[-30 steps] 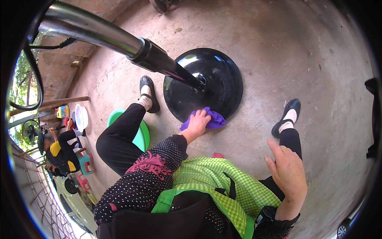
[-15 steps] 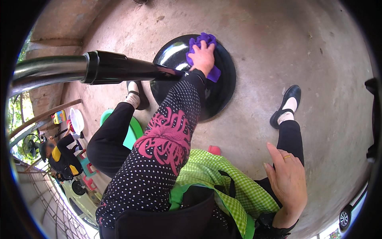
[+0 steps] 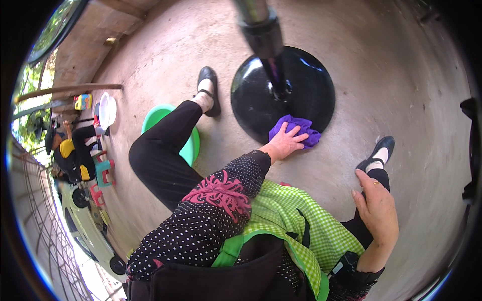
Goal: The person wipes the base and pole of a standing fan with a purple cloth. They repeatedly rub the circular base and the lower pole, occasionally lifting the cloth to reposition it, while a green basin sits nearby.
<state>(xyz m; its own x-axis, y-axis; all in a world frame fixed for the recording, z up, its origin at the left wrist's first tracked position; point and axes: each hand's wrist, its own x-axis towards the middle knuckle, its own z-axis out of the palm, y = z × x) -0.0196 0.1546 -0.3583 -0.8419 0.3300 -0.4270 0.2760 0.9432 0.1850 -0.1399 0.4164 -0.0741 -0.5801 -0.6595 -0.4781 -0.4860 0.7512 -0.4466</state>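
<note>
My left hand (image 3: 286,140), coming out of a dotted sleeve, presses a crumpled purple cloth (image 3: 311,134) onto the lower edge of a glossy black round base (image 3: 309,85). A black tubular pole (image 3: 275,67) rises from the middle of the base, its upper part blurred. My right hand (image 3: 375,203) rests open over my right leg, fingers slightly bent and apart, holding nothing. A green checked apron (image 3: 288,205) covers my lap.
A green basin (image 3: 155,114) lies behind my bent left leg. At left are a wooden bar (image 3: 75,87), a white basin (image 3: 107,109), small stools (image 3: 104,165), a seated person (image 3: 75,155) and a light-coloured car (image 3: 83,226). The concrete floor (image 3: 381,85) surrounds the base.
My left hand and cloth went up to the base's upper part, then back down to its lower edge. The view shifted, so the pole now runs upward instead of leftward. My right hand stayed open.
</note>
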